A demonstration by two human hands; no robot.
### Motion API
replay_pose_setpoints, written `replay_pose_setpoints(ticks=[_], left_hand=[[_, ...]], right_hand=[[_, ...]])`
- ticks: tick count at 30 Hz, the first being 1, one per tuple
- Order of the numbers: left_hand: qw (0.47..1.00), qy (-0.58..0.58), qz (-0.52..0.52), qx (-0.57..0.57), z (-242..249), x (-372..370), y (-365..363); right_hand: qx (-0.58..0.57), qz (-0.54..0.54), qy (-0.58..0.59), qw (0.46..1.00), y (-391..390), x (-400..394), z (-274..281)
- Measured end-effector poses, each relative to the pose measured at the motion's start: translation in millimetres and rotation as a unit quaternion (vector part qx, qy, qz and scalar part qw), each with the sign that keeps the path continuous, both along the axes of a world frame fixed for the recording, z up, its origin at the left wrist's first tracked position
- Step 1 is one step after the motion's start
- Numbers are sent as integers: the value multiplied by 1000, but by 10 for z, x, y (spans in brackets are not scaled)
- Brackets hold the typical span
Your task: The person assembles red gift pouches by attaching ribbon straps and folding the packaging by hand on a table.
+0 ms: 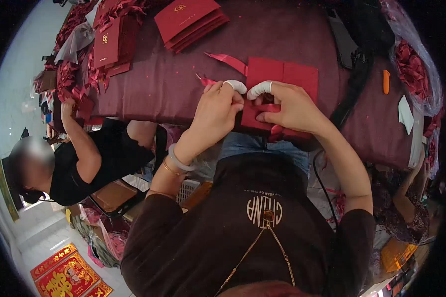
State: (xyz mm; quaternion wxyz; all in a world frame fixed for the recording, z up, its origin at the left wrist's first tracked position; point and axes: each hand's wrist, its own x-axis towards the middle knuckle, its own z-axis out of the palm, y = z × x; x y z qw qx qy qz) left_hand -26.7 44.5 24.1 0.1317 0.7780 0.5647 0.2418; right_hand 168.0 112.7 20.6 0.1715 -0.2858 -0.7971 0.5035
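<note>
Fingers point(259, 91) over red paper bag point(298, 79)

The scene is viewed from the wearer's head, forward and steeply down over a dark shirt point(233, 208), seen close up at the bottom. The tabletop point(148, 89) is shown within arm's reach above, its near edge curved by the wide, round view.

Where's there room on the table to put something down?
On the dark-red cloth, between the red paper bags at left and the left hand. Another patch lies between the black strap and the white scrap, below the orange plastic tool. Crowded: the far left, with heaped red ribbons, and around the fingers.
</note>
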Motion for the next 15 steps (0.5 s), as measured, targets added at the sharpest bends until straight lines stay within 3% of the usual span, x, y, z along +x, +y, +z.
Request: replay_pose_setpoints(ticks=[2, 4, 9, 12, 15], left_hand=[[1000, -12, -6, -8, 64, 19, 19], [995, 98, -19, 4, 159, 58, 1], [991, 121, 0, -56, 309, -118, -78], [979, -87, 37, -180, 337, -258, -60], [968, -189, 51, -155, 192, -357, -39]], right_hand=[[-3, 0, -16, 1000, 17, -1, 33], [-20, 0, -11, 1000, 34, -3, 26], [22, -2, 55, 998, 22, -10, -154], [12, 0, 32, 999, 36, -6, -94], [-30, -8, -3, 1000, 12, -21, -34]])
